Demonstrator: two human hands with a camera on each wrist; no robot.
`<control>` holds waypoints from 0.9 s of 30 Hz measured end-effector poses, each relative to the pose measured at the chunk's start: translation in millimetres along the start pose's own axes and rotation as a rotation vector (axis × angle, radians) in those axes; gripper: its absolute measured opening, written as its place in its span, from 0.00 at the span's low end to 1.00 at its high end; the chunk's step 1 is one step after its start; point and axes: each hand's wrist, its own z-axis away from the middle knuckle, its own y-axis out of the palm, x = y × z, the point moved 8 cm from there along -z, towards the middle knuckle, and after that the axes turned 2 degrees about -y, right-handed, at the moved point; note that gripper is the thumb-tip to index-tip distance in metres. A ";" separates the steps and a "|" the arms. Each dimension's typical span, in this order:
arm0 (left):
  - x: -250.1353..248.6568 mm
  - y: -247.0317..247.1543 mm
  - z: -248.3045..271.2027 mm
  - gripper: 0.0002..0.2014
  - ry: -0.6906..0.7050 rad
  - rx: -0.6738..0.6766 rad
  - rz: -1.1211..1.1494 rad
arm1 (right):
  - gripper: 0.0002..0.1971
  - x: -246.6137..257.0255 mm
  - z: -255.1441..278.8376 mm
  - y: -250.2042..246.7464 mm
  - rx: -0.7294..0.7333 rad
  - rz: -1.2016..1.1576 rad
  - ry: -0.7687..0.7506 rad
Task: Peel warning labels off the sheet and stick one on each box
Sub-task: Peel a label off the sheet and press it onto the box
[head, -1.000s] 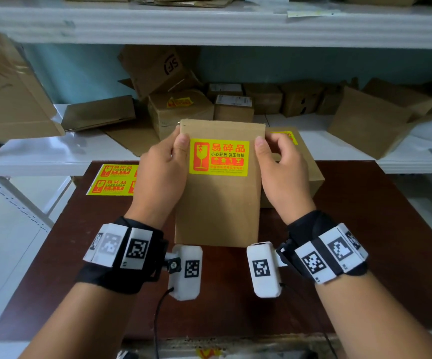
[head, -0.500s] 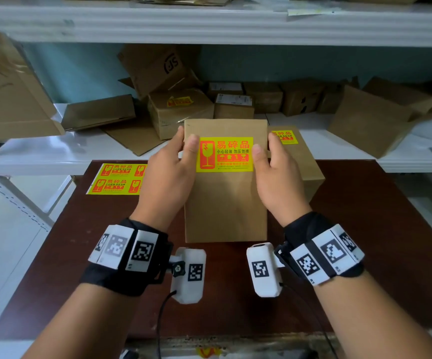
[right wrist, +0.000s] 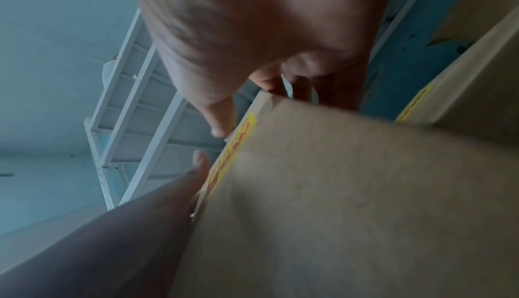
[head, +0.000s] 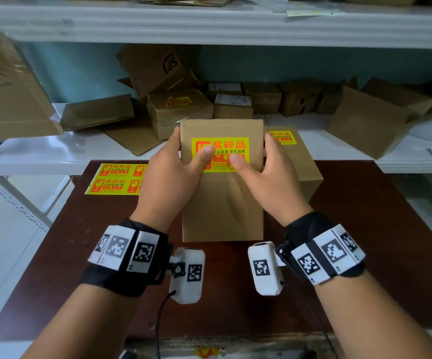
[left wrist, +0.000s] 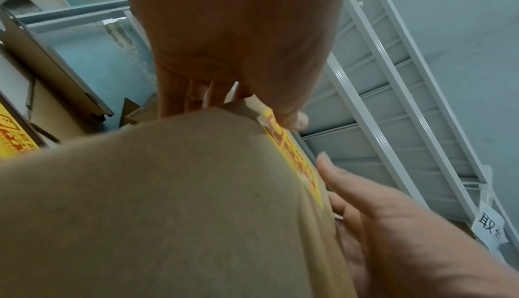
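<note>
A plain brown box [head: 222,208] stands upright over the dark table [head: 365,242]; a yellow warning label [head: 229,147] is stuck on its upper front. My left hand [head: 191,159] grips the box's left side, its thumb pressing the label's left part. My right hand [head: 251,165] grips the right side, its thumb pressing the label's lower middle. The left wrist view has the box [left wrist: 168,203] and the label [left wrist: 295,158] edge-on. Both show in the right wrist view too: box [right wrist: 337,191], label [right wrist: 233,147]. The label sheet [head: 114,178] lies flat at the table's far left.
Just behind to the right sits a second box [head: 305,174] bearing its own yellow label [head: 283,138]. A white shelf [head: 41,156] beyond the table holds several cardboard boxes and flattened cartons. Another shelf [head: 209,24] runs overhead.
Both thumbs have slid from the label's side edges inward onto its face. My fingers now wrap the box's sides, and the box has shifted slightly away from me.
</note>
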 end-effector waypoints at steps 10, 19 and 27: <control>0.0 -6.4 2.2 0.29 -0.078 -0.038 0.056 | 0.43 -6.7 -3.9 9.9 0.083 0.044 0.003; -10.2 -9.0 4.1 0.31 0.023 -0.003 0.188 | 0.52 4.1 6.5 -3.4 -0.098 -0.030 0.078; -28.2 8.8 13.1 0.50 0.139 0.361 0.330 | 0.71 -9.1 2.0 -9.6 -0.162 -0.278 0.212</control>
